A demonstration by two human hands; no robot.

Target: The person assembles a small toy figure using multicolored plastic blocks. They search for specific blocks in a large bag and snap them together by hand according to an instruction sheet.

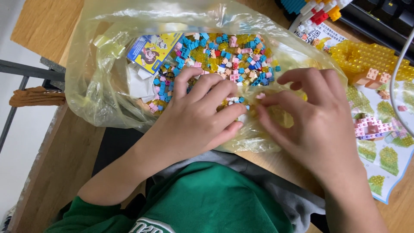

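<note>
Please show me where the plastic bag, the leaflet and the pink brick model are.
Plastic bag [92, 86], head view, its left wall.
Leaflet [153, 51], head view, its middle.
Pink brick model [371, 127], head view, its top face.

To my right lies a printed instruction sheet [390, 166] with a small pink brick assembly [370, 127] on it. Beyond it sits a translucent yellow brick build [366, 58]. A black keyboard [384, 17] lies along the wooden desk [47, 26].

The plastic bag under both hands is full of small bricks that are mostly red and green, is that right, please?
Not quite: in the head view the plastic bag under the left hand and right hand holds small bricks that are mostly blue, pink and yellow.
</note>
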